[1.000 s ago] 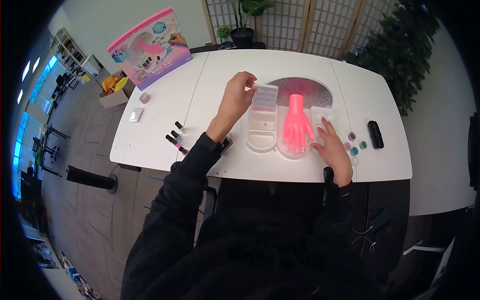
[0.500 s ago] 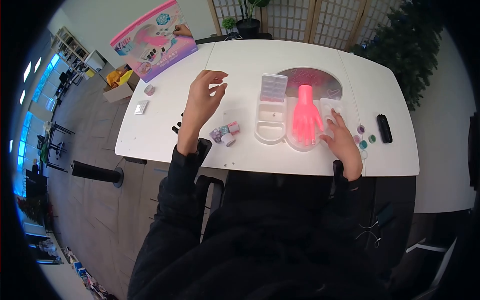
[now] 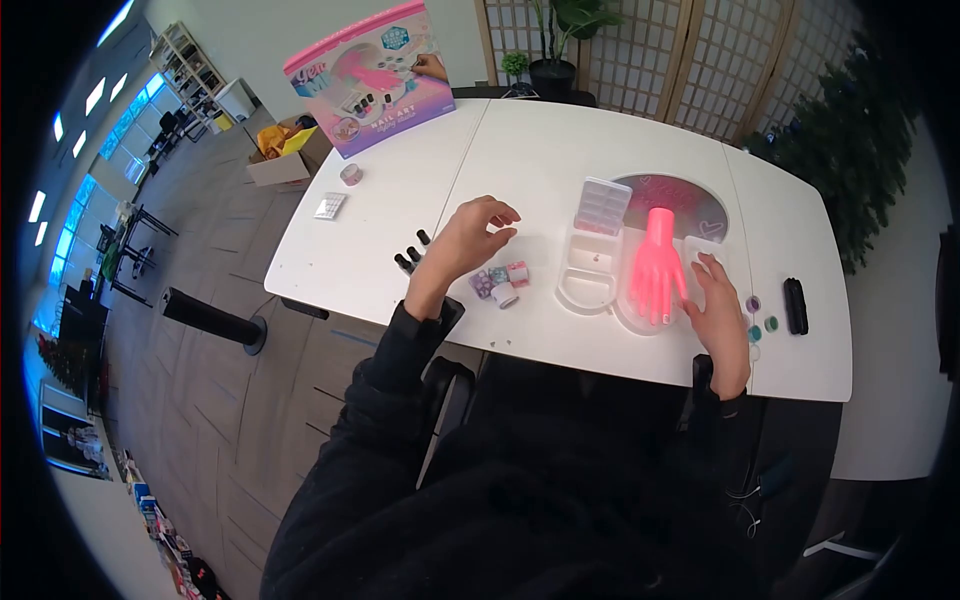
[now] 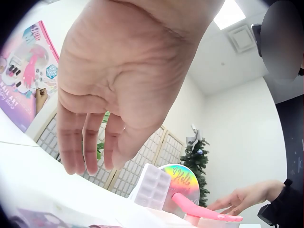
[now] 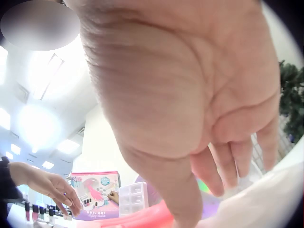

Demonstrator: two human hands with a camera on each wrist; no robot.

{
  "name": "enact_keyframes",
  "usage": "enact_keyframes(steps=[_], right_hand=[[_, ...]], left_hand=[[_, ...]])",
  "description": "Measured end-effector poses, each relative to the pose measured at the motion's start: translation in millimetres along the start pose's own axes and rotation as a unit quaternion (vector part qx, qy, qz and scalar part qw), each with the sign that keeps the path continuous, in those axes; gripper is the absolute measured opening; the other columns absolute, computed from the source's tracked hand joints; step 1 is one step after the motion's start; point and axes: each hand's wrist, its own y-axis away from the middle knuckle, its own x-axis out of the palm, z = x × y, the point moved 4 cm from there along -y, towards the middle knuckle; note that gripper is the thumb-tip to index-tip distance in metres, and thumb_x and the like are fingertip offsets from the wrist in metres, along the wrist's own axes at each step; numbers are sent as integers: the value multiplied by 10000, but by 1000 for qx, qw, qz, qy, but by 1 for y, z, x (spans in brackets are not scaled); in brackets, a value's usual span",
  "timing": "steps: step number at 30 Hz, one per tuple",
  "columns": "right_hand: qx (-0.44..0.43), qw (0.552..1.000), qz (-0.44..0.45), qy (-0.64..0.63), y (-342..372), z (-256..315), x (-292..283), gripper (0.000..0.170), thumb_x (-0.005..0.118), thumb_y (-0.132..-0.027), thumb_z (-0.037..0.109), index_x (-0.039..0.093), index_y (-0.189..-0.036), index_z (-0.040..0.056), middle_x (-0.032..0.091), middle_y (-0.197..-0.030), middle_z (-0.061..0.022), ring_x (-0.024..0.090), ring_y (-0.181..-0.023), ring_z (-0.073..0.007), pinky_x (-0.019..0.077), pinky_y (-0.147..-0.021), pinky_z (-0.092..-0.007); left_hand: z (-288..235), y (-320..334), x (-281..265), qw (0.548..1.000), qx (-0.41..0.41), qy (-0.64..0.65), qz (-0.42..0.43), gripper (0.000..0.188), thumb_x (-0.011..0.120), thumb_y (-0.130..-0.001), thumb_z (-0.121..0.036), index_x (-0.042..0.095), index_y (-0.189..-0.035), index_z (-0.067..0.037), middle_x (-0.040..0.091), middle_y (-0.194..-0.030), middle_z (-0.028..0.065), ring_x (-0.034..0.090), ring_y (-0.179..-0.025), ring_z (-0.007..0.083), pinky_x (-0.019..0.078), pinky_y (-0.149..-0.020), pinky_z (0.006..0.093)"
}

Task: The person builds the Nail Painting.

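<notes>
The left hand (image 3: 468,240) hovers over the table, fingers loosely bent and holding nothing, above small glitter jars (image 3: 505,294) and left of the white tray (image 3: 586,290). In the left wrist view its fingers hang relaxed. A clear compartment lid (image 3: 603,206) stands raised at the tray's back left. The pink model hand (image 3: 656,270) lies palm-down on the tray's middle, before a round mirror (image 3: 690,200). The right hand (image 3: 722,318) rests its extended fingers on the tray's right section, thumb beside the pink hand; its fingertips' exact contact is hard to see.
Black-capped polish bottles (image 3: 413,254) stand left of the left hand. A printed box (image 3: 375,80), a small jar (image 3: 351,175) and a silvery packet (image 3: 330,206) are at the table's left. Little coloured pots (image 3: 771,324) and a black case (image 3: 796,306) lie at the right.
The left hand has let go of the clear lid and moved left, away from the tray. The lid stays raised. The right hand has stayed at the tray's right section; the head view has shifted.
</notes>
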Motion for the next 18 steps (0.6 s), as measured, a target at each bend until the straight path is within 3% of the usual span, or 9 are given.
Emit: enact_keyframes(steps=[5,11,16,18], right_hand=[[-49,996,-10,-71,0,18,2,481,634,-881,-64,596,-1360,-55,567,-1459,-209,606,-1240,-425,516,-1031,-438],[-33,994,-10,-108,-1,20,3,481,628,-873,-83,601,-1351,-31,629,-1335,-241,610,-1186,-462,507,-999,-448],[-52,992,-31,-112,-4,7,15,414,589,-935,-44,596,-1348,-27,652,-1289,-234,634,-1120,-464,536,-941,-461],[-55,992,-31,-111,-7,5,15,392,576,-967,-7,590,-1358,-20,661,-1278,-226,650,-1083,-460,551,-912,-478]], left_hand=[[-3,3,0,1000,-11,1,10,210,704,-918,-8,733,-1122,31,721,-1079,147,728,-1012,239,626,-841,347],[-10,7,6,998,-15,-23,60,218,762,-888,-68,748,-1089,17,738,-1054,150,730,-956,239,596,-826,354],[-13,11,10,994,-17,-54,96,234,777,-873,-68,749,-1089,17,743,-1048,149,734,-948,247,586,-843,358],[-15,9,10,994,0,-3,105,227,762,-890,-48,745,-1106,17,746,-1046,147,739,-962,242,598,-847,353]])
